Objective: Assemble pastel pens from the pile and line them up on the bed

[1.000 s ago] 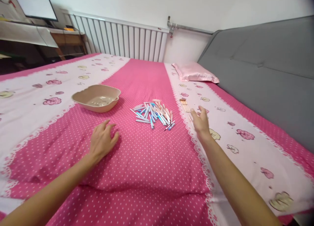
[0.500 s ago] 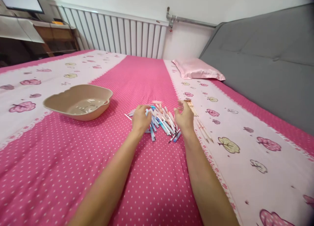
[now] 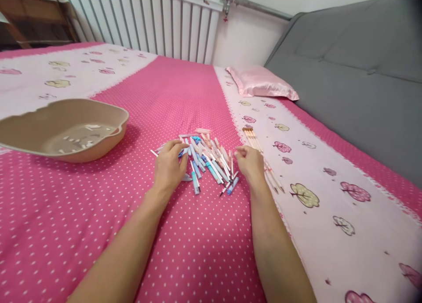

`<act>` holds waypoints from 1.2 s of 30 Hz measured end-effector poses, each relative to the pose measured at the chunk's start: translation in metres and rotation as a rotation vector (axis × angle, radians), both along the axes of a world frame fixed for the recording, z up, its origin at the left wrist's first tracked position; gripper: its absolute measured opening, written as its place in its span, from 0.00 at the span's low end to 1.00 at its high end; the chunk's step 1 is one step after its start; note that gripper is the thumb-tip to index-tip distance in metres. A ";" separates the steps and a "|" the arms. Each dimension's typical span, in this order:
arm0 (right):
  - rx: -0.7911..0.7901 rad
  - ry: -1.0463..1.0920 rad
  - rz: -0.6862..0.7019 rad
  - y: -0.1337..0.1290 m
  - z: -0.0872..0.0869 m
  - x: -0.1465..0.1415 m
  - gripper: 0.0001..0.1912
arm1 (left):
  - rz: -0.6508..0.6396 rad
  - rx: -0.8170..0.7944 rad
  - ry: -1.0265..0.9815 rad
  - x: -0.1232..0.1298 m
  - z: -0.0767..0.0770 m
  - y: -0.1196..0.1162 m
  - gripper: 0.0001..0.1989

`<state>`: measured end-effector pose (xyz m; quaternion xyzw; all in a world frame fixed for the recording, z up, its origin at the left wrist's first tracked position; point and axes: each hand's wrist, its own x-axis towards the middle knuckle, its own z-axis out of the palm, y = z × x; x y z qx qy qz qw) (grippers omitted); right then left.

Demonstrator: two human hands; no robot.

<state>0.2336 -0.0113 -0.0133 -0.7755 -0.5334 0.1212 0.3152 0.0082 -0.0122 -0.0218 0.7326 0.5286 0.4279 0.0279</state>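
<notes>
A loose pile of pens and pen parts (image 3: 211,164), in blue, white and pink, lies on the pink dotted bedspread (image 3: 204,241). Over its left edge my left hand (image 3: 169,164) is open, thumb and fingers apart around a small blue piece; whether they touch it I cannot tell. At the right edge my right hand (image 3: 251,163) has its fingers curled and the fingertips close to the thumb. What is between them, if anything, is hidden. Just beyond that hand, several pale pens (image 3: 252,139) lie side by side, with more pencil-like pointed ones (image 3: 274,180) nearer me.
A beige basin (image 3: 108,118) with small white pieces in its bottom stands to the left. A pink pillow (image 3: 263,82) lies near the grey headboard (image 3: 356,66) on the right. A white radiator (image 3: 165,22) runs along the far wall.
My left hand has moved left, and its thumb and fingers have spread. The fingers of my right hand have drawn closer together. The view has tilted down, bringing the basin nearer.
</notes>
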 end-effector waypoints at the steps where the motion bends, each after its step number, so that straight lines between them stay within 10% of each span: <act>1: -0.011 -0.013 0.012 0.001 -0.001 -0.001 0.15 | -0.002 0.004 0.000 0.001 0.000 -0.001 0.12; 12: -0.118 -0.162 0.081 0.002 -0.005 -0.016 0.13 | -0.009 0.019 -0.018 0.003 -0.003 -0.004 0.11; 18: 0.019 0.126 0.035 0.001 0.003 -0.011 0.11 | -0.046 0.046 -0.057 0.006 -0.001 -0.007 0.10; 25: 0.053 0.788 0.481 -0.028 0.048 -0.022 0.14 | -0.210 -0.087 -0.328 0.017 0.012 -0.018 0.17; 30: -0.095 0.728 0.765 -0.035 0.050 -0.034 0.08 | -0.466 -0.317 -0.616 0.029 0.015 -0.027 0.18; 36: -0.087 0.602 0.758 -0.029 0.042 -0.034 0.11 | -0.437 -0.365 -0.726 0.029 0.021 -0.027 0.15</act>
